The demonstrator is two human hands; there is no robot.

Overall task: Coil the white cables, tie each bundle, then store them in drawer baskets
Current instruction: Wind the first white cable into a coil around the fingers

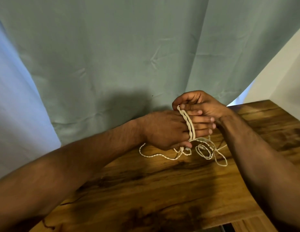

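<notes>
White twisted cable (191, 138): looped round fingers (202, 121) of left hand (164, 129); slack on brown wooden bench (162, 190), beneath fingers.

We see a cable (191, 137) that looks like a cream-white twisted cord, its surface ridged by the twist and matt, without shine. Whether its skin is cloth or plastic we cannot tell. The table (146, 190) under it is wood or a wood-look top, brown with dark grain streaks, smooth, with a soft sheen where light falls. Behind it hangs a curtain (112, 64) of thin grey-green cloth, matt and lightly creased. The wall (288, 72) at the right looks pale, smooth and matt.
</notes>
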